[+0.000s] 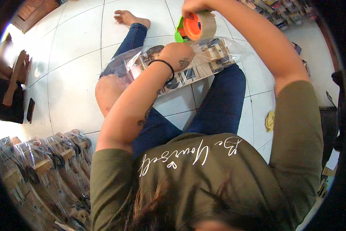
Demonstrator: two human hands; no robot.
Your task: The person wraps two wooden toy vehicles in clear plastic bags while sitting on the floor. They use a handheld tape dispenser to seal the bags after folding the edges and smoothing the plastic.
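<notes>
As you sit on the white tiled floor [75, 88] with your legs [228, 98] apart, a long clear plastic bag [238, 57] lies crosswise over them, near the knees. Contents, seen through the film: pale wooden pieces [215, 54] and dark round parts, packed along its length. The film is creased and glossy, and reaches past the contents at both ends.

Your left hand [179, 55] rests on top of the bag, about mid-length, back of the hand upward, fingers curled under. Whether it pinches the film or only presses: cannot tell, fingertips hidden. Your right hand [196, 8] grips a green tape dispenser [179, 34] from above, just beyond the bag's far edge. Loaded in it: a tan tape roll [208, 27] around an orange hub [192, 27].

To your lower left, more clear wrappings [46, 161] stand in a close row; inside, wooden parts and dark round pieces, finer detail blurred. Farther left, a black phone [30, 110] lies on the tiles beside another person [7, 92], dressed in dark clothing.
</notes>
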